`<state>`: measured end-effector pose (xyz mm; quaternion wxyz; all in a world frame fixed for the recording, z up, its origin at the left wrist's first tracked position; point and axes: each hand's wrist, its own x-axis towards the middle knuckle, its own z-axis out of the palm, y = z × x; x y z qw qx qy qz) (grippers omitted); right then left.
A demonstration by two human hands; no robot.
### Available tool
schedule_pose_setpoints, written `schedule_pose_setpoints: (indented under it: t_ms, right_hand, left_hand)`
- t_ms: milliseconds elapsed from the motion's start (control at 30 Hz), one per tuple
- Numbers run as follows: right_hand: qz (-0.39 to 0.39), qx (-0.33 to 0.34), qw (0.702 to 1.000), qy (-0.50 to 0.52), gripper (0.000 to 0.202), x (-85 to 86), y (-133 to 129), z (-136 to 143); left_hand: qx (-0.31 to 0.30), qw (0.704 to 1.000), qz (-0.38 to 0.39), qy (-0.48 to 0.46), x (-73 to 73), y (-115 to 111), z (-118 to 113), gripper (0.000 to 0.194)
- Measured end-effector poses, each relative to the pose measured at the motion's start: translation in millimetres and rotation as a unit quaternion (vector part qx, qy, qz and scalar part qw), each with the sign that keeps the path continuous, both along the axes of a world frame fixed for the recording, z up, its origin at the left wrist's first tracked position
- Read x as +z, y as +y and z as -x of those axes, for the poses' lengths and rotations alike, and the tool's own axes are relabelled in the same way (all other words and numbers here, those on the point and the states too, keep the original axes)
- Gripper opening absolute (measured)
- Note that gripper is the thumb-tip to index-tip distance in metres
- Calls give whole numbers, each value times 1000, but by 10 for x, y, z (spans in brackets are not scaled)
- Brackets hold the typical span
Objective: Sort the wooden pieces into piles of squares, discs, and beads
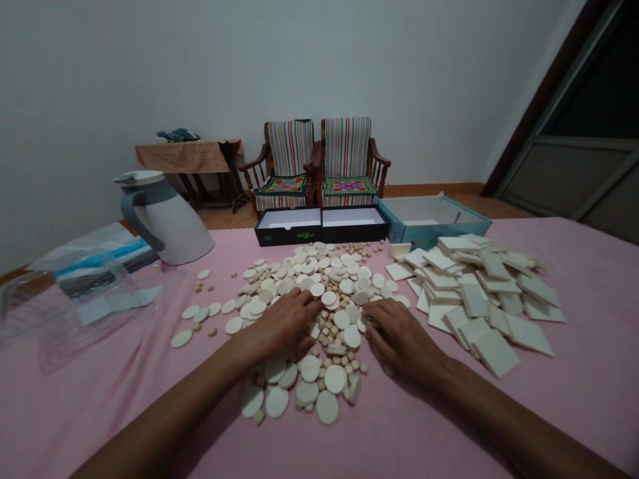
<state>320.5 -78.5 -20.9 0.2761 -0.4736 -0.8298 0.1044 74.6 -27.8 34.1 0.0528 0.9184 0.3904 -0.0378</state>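
Observation:
A wide pile of pale round wooden discs [335,379] mixed with small wooden cubes [328,331] lies on the pink cloth. My left hand [292,322] rests on the pile's left side, its fingers bent over the discs and its thumb apart from them. On the right edge of the heap, my right hand [399,332] faces it with loosely bent, parted fingers touching discs. No piece shows gripped in either hand; what lies under the palms is hidden. To the right of my right hand is a heap of square wooden tiles [474,299].
Behind the pile stand two black open boxes [289,235] and a blue open box [424,234]. A white and grey jug [182,229] is at the back left, beside clear plastic packaging [64,319]. Two armchairs [347,153] and a side table [190,156] stand beyond the pink-covered table [409,426].

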Motion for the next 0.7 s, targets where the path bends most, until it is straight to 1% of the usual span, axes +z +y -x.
schedule_pose_setpoints:
  t_ms: [133,200,267,333,367,433,533,600,633,700]
  right_hand:
    - [-6,0,1000,-4,15,24,-17,12]
    - [-5,3,1000,-1,14,43,-22,14]
    - [-6,5,1000,2,14,56,-21,13]
    - [-8,6,1000,4,14,60,-16,9]
    - [-7,5,1000,3,14,59,-13,8]
    - [-3,4,1000,0,14,51,-9,9]
    - [-2,5,1000,-1,14,35,-11,19]
    - [-4,6,1000,1,14,27,-18,27]
    - [-6,6,1000,4,13,26,-23,30]
    - [-11,9,1000,12,13,39,-31,38]
  left_hand:
    - [-22,999,22,-36,-1,40,33,44]
    - [-20,997,25,-64,-5,57,66,45]
    - [0,994,28,-107,11,76,118,47]
    - [32,985,46,-163,44,98,190,47]
    - [47,977,67,-196,61,109,229,45]
    - [83,951,142,-263,82,126,305,41]
    - [156,885,279,-340,58,125,383,41]
    - [186,850,333,-363,18,107,404,44]
    - [187,842,346,-370,-1,95,407,46]
    - [171,841,349,-376,-21,70,400,49]
